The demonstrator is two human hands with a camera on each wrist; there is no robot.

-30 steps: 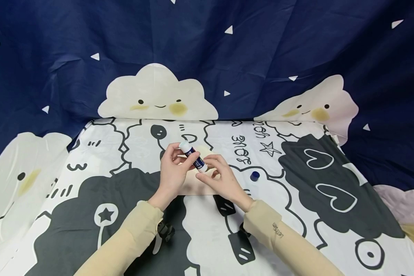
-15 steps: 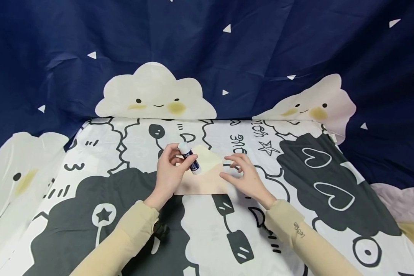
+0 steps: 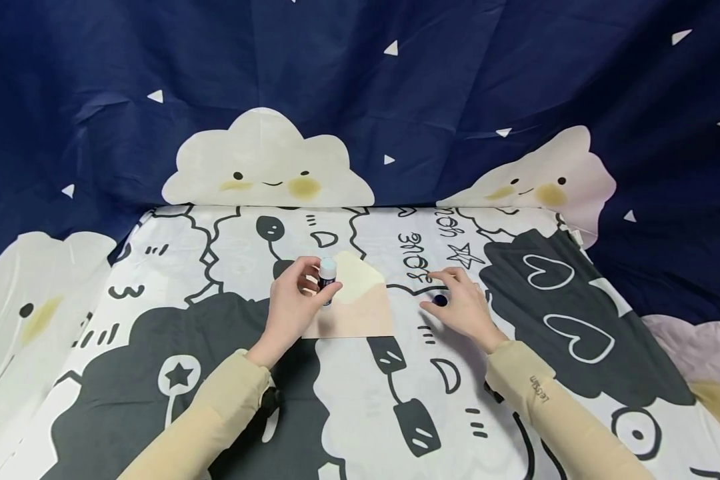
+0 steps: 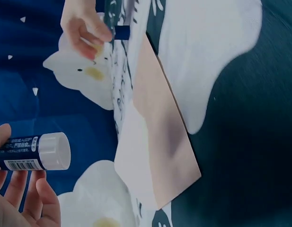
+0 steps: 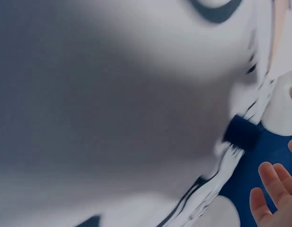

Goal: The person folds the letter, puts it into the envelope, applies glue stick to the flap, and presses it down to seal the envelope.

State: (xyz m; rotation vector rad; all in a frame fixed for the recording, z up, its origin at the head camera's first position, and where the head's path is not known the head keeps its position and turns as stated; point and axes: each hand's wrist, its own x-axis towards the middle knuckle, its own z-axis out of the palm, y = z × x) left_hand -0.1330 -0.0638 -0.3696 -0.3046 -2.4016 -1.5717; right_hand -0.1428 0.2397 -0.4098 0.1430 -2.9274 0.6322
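My left hand pinches a glue stick between thumb and fingers; it stands roughly upright, uncapped, over the envelope's left part. The left wrist view shows the blue label and white base of the glue stick. Beneath lies a peach envelope with its cream flap opened away from me. At the right, my right hand holds nothing, thumb and fingers parted around the small dark blue cap on the cloth. The right wrist view has the cap apart from the visible fingertips.
A white cloth with black cartoon drawings covers the table. Behind it hangs a navy curtain printed with clouds and white triangles, meeting the table's far edge.
My right hand has let go of the glue stick's lower end and moved right to the cap. The left hand has turned the glue stick from slanted to nearly upright.
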